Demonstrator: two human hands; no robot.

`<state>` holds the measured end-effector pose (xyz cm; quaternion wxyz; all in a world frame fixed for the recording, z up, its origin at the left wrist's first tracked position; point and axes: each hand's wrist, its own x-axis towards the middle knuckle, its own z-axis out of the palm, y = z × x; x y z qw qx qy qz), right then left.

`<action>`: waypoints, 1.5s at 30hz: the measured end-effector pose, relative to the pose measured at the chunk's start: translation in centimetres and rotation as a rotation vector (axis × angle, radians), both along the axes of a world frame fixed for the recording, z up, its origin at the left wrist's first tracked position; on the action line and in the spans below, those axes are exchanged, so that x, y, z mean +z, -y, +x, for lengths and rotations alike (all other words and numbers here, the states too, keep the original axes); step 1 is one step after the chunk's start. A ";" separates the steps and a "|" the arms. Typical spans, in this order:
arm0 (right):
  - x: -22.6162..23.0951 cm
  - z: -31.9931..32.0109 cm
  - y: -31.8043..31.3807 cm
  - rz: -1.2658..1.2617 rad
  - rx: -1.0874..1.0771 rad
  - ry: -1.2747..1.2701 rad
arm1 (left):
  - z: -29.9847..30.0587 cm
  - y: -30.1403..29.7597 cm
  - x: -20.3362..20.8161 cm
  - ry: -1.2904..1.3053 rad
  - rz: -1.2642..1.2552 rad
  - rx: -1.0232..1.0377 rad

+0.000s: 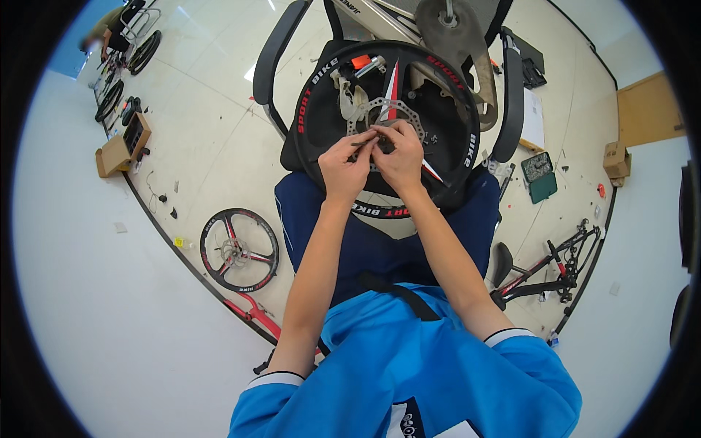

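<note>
A black three-spoke bicycle wheel (469,117) with red and white spokes lies across a chair and my lap. Over its hub sits a silver brake disc (415,118). My left hand (345,166) and my right hand (401,158) meet above the disc, fingertips pinched together. A small dark piece sits between them, mostly covered by the fingers, so I cannot tell its kind. Small screws (432,139) lie right of the disc inside the wheel. Toward its far side are a silver cylindrical part (372,67), an orange piece (361,62) and a crumpled pale wrapper (353,98).
Chair armrests (274,58) flank the wheel, with a bicycle frame (387,25) beyond it. A second wheel (228,252) lies on the floor at left; a black and red bike frame (544,277) lies at right. An open green case (541,177) and cardboard boxes (113,157) stand around.
</note>
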<state>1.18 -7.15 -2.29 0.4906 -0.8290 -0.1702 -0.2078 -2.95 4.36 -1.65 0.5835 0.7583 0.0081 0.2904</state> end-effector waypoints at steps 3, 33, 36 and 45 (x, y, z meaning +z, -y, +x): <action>-0.4 0.6 0.0 0.021 -0.011 -0.005 | 0.5 0.8 -0.2 -0.008 -0.117 0.041; -0.2 1.1 0.4 -0.184 0.046 0.033 | 0.9 -0.5 0.0 0.041 0.150 -0.012; 0.3 1.1 0.3 -0.180 0.042 0.012 | 0.9 -0.5 0.3 -0.037 0.125 0.052; -0.6 1.5 0.4 -0.161 0.061 0.036 | 1.8 -0.3 0.0 0.094 0.067 -0.035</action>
